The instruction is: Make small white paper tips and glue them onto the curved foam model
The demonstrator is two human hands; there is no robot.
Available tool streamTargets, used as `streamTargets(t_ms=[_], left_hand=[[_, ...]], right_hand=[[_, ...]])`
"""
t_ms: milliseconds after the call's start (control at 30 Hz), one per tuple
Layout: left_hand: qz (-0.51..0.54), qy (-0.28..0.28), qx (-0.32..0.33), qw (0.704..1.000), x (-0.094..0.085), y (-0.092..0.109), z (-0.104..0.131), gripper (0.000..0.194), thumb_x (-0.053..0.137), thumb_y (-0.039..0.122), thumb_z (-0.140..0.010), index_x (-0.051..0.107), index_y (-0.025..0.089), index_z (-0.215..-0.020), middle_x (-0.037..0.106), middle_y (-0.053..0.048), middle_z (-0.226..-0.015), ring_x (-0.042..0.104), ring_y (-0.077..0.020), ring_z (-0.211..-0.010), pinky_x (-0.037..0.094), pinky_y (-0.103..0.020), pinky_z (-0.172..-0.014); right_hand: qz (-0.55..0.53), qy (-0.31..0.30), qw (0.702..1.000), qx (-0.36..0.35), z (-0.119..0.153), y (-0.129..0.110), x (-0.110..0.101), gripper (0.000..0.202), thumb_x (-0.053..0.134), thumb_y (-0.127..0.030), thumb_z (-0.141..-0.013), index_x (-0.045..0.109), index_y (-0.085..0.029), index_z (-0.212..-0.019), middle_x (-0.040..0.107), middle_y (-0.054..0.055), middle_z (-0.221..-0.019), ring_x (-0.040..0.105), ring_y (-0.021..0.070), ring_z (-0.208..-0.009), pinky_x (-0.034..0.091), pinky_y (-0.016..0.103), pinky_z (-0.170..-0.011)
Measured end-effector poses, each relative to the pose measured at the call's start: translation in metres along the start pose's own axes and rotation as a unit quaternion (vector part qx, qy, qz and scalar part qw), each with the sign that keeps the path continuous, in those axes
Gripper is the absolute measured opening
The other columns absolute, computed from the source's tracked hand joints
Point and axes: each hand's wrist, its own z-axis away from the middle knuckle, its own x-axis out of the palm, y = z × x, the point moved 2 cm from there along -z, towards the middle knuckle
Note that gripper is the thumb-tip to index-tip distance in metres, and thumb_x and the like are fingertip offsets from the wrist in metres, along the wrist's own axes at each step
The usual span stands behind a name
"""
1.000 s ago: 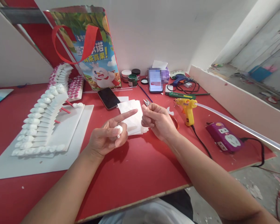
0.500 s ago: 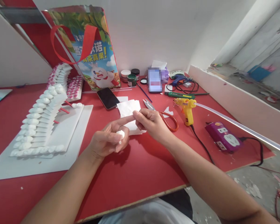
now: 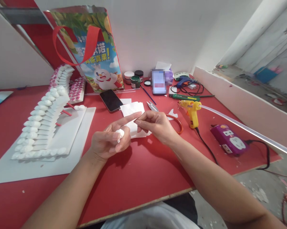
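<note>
My left hand (image 3: 110,140) holds a small white piece (image 3: 120,135) between thumb and curled fingers, its index finger stretched to the right. The fingertips of my right hand (image 3: 155,125) are pinched together beside that index finger; what they hold, if anything, is too small to make out. Beneath and behind both hands lies a stack of white paper (image 3: 131,109). Red-handled scissors (image 3: 153,106) lie just behind my right hand, partly hidden by it. On the left, a curved row of white padded pieces (image 3: 35,122) rests on white boards (image 3: 86,127).
A yellow glue gun (image 3: 193,111) and a purple power socket (image 3: 229,140) are on the right of the red table (image 3: 133,184). At the back are a black phone (image 3: 111,100), a colourful bag (image 3: 102,57), paint jars (image 3: 135,82) and a lit phone (image 3: 159,82).
The pinched fingers of my right hand have moved slightly down and left, below the tip of my left index finger. My left hand has shifted slightly left and up with the white piece.
</note>
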Motion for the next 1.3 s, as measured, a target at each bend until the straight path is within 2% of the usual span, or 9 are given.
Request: streamTargets(t_ms=[133, 233, 333, 467, 567, 667, 833, 1033, 1300], left_hand=[[-0.078, 0.050, 0.038, 0.995, 0.002, 0.004, 0.001, 0.075, 0.076, 0.024, -0.076, 0.056, 0.016, -0.148, 0.060, 0.005, -0.052, 0.036, -0.0065, -0.037, 0.026, -0.021, -0.037], [-0.238, 0.147, 0.083, 0.956, 0.007, 0.006, 0.003, 0.081, 0.078, 0.024, -0.079, 0.049, 0.020, -0.154, 0.061, 0.005, -0.061, 0.047, -0.0082, -0.047, 0.033, -0.020, -0.044], [-0.424, 0.221, 0.128, 0.869, 0.014, 0.007, 0.006, 0.081, 0.075, 0.022, -0.083, 0.043, 0.021, -0.158, 0.060, 0.005, -0.069, 0.055, -0.0106, -0.061, 0.045, -0.022, -0.059], [-0.575, 0.231, 0.177, 0.765, 0.015, 0.005, 0.006, 0.076, 0.070, 0.022, -0.087, 0.043, 0.017, -0.157, 0.060, 0.005, -0.067, 0.051, -0.0114, -0.060, 0.046, -0.024, -0.063], [-0.631, 0.230, 0.209, 0.711, 0.010, 0.004, 0.005, 0.071, 0.068, 0.024, -0.088, 0.045, 0.016, -0.155, 0.058, 0.006, -0.066, 0.047, -0.0111, -0.057, 0.044, -0.024, -0.062], [-0.658, 0.231, 0.210, 0.686, 0.008, 0.003, 0.004, 0.069, 0.066, 0.025, -0.089, 0.046, 0.017, -0.154, 0.060, 0.005, -0.068, 0.048, -0.0118, -0.057, 0.043, -0.024, -0.063], [-0.638, 0.250, 0.196, 0.702, 0.008, 0.002, 0.003, 0.062, 0.068, 0.022, -0.083, 0.057, 0.023, -0.144, 0.061, 0.005, -0.068, 0.049, -0.0128, -0.056, 0.041, -0.024, -0.061], [-0.604, 0.273, 0.170, 0.729, 0.005, -0.004, -0.001, 0.031, 0.068, 0.024, -0.087, 0.066, 0.023, -0.118, 0.066, 0.002, -0.076, 0.056, -0.0142, -0.063, 0.044, -0.026, -0.066], [-0.408, 0.247, 0.136, 0.869, 0.007, -0.005, -0.005, 0.026, 0.071, 0.035, -0.090, 0.070, 0.018, -0.111, 0.075, -0.006, -0.095, 0.070, -0.0185, -0.083, 0.056, -0.030, -0.075]], right_hand=[[0.013, 0.169, 0.985, -0.024, 0.000, -0.009, -0.016, 0.039, 0.085, -0.043, -0.076, 0.059, -0.019, -0.058, 0.057, -0.003, -0.050, 0.040, 0.0071, -0.044, 0.030, 0.025, -0.045], [0.013, 0.274, 0.959, -0.076, 0.000, -0.015, -0.028, 0.042, 0.077, -0.043, -0.085, 0.058, -0.020, -0.057, 0.053, -0.004, -0.048, 0.040, 0.0076, -0.043, 0.032, 0.025, -0.046], [0.026, 0.212, 0.970, -0.114, 0.000, -0.014, -0.024, 0.011, 0.077, -0.031, -0.084, 0.072, -0.021, -0.083, 0.072, 0.000, -0.074, 0.062, 0.0124, -0.066, 0.047, 0.026, -0.062], [0.078, 0.081, 0.987, -0.111, 0.002, -0.009, -0.006, 0.007, 0.074, -0.026, -0.085, 0.076, -0.020, -0.088, 0.076, 0.003, -0.089, 0.068, 0.0168, -0.084, 0.052, 0.031, -0.077], [0.134, 0.032, 0.979, -0.148, 0.006, -0.010, 0.005, 0.007, 0.071, -0.024, -0.089, 0.077, -0.020, -0.091, 0.076, 0.004, -0.091, 0.067, 0.0172, -0.085, 0.052, 0.031, -0.076], [0.185, 0.007, 0.970, -0.161, 0.009, -0.009, 0.012, 0.007, 0.071, -0.024, -0.089, 0.077, -0.021, -0.093, 0.074, 0.005, -0.091, 0.064, 0.0168, -0.081, 0.052, 0.031, -0.074], [0.241, 0.008, 0.955, -0.172, 0.009, -0.002, 0.015, 0.004, 0.071, -0.023, -0.090, 0.074, -0.022, -0.091, 0.070, 0.004, -0.089, 0.062, 0.0164, -0.078, 0.050, 0.031, -0.072], [0.261, 0.040, 0.948, -0.175, 0.008, 0.002, 0.013, 0.003, 0.072, -0.022, -0.091, 0.071, -0.020, -0.089, 0.070, 0.003, -0.087, 0.062, 0.0157, -0.079, 0.049, 0.029, -0.071], [0.268, 0.077, 0.946, -0.167, 0.003, 0.004, 0.005, 0.007, 0.072, -0.027, -0.092, 0.075, -0.021, -0.095, 0.069, 0.002, -0.085, 0.059, 0.0136, -0.072, 0.046, 0.027, -0.064]])
